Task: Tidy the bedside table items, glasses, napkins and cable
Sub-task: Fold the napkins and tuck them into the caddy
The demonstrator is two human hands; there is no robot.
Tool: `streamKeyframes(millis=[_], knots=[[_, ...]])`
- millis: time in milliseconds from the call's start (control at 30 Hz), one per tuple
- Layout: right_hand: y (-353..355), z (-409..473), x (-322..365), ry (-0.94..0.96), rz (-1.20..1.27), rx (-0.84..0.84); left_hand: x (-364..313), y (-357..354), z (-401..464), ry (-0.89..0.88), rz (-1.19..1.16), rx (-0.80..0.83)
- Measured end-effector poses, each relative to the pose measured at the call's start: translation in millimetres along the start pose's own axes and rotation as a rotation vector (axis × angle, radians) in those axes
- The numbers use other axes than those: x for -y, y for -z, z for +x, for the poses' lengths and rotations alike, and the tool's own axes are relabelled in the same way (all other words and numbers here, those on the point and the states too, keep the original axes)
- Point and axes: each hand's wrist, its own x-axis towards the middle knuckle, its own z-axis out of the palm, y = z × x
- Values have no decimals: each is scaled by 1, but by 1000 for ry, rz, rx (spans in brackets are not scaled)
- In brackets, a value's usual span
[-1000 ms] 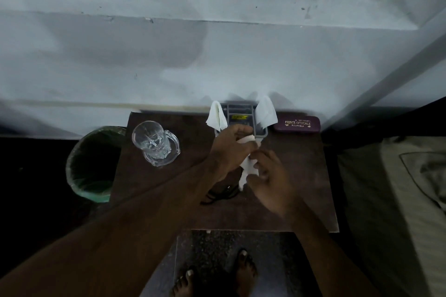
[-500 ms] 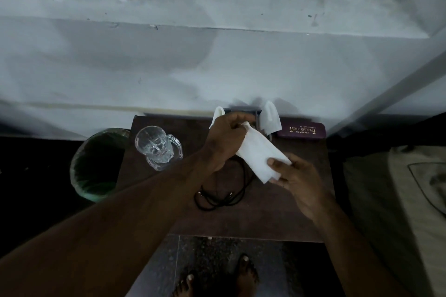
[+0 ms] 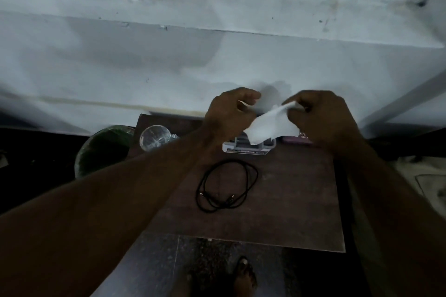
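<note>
Hands pinching white napkin [image 3: 270, 125], left [image 3: 229, 113], right [image 3: 321, 118], above bedside table [image 3: 289, 200]

Both hands, left hand [image 3: 229, 113] and right hand [image 3: 321, 118], pinch a white napkin [image 3: 272, 125] stretched between them at frame centre. A black cable [image 3: 226, 185] lies coiled below on the table [image 3: 289, 200].

My two hands: left hand [image 3: 229, 113], right hand [image 3: 321, 118]. One white napkin [image 3: 272, 125] pinched between them. One black cable [image 3: 226, 185] coiled mid-table. One glass mug [image 3: 155, 137] at 10 o'clock. One grey holder [image 3: 248, 147] at 12. One glasses case [image 3: 295, 138] at 1. One green bin [image 3: 103, 149]. One table [image 3: 289, 200].
</note>
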Motion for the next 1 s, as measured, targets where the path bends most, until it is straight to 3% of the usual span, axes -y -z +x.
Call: streamKeyframes(millis=[67, 133, 233, 333, 433, 567, 833, 1000], knots=[[-2, 15, 9, 78, -85, 47, -9, 5, 2, 0, 210, 187], [-7, 26, 13, 104, -125, 69, -12, 7, 3, 26, 349, 251], [-12, 35, 14, 112, -69, 96, -10, 8, 6, 36, 434, 166], [-12, 37, 11, 88, 60, 149, -2, 7, 11, 81, 328, 100], [-15, 41, 6, 128, 39, 101, 3, 6, 15, 94, 265, 80], [-23, 47, 5, 199, -56, 10, 7, 8, 18, 46, 444, 34], [-40, 50, 5, 215, -192, 107, 14, 6, 24, -128, 704, -7], [-54, 48, 1, 217, -195, 121, 16, 3, 27, -131, 862, 18]])
